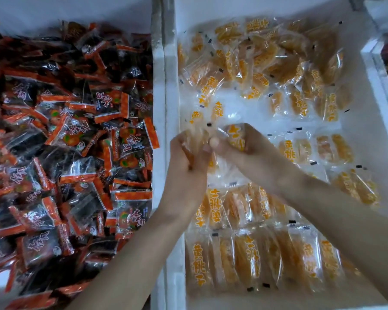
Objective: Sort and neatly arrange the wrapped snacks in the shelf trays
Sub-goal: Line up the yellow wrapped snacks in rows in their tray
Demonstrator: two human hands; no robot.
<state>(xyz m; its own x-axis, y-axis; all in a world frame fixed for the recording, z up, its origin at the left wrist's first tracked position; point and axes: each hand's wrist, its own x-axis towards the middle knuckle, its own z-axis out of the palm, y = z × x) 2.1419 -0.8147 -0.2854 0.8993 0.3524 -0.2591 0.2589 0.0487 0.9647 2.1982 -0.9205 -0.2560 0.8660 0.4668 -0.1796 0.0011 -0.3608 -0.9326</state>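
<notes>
Clear packets of yellow dried peach fill the white right tray. A neat row of them lies along the near edge, and a loose heap lies at the back. My left hand grips a clear packet above the tray's left part. My right hand holds a yellow peach packet right beside it, and the two hands touch. The left tray holds a jumbled pile of dark packets with orange ends.
A white divider wall separates the two trays. Another white tray edge with dark packets shows at the far right. Bare white tray floor shows between the peach rows on the right.
</notes>
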